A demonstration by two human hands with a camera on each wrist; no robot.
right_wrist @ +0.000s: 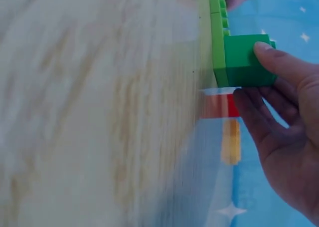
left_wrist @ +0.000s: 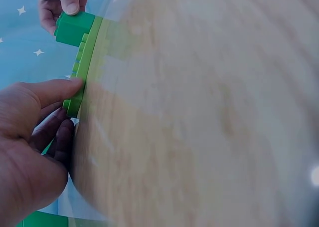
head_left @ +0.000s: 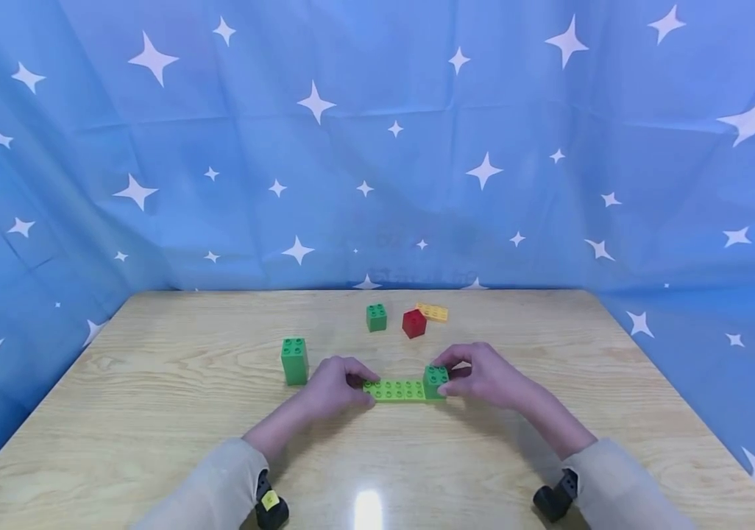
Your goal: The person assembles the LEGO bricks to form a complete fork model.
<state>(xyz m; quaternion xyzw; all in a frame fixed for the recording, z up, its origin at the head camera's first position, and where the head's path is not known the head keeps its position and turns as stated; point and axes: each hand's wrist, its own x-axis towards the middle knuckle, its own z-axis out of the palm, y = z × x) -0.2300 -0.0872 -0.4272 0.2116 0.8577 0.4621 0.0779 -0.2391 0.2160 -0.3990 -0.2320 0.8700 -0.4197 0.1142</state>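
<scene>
A long, flat light green brick strip (head_left: 394,390) lies across the table in front of me, its studs facing up. On its right end sits a dark green brick (head_left: 436,382), flush with the end in the right wrist view (right_wrist: 247,61). My left hand (head_left: 339,388) pinches the strip's left end between thumb and fingers. With thumb and fingertips, my right hand (head_left: 483,377) grips the dark green brick by its sides. A seam shows across the strip in the right wrist view.
Left of my left hand stands a tall green brick stack (head_left: 294,362). Farther back are a small green brick (head_left: 376,317), a red brick (head_left: 413,323) and a yellow-orange flat brick (head_left: 433,313) close behind it. A blue starred curtain (head_left: 377,147) hangs beyond the wooden table (head_left: 185,353).
</scene>
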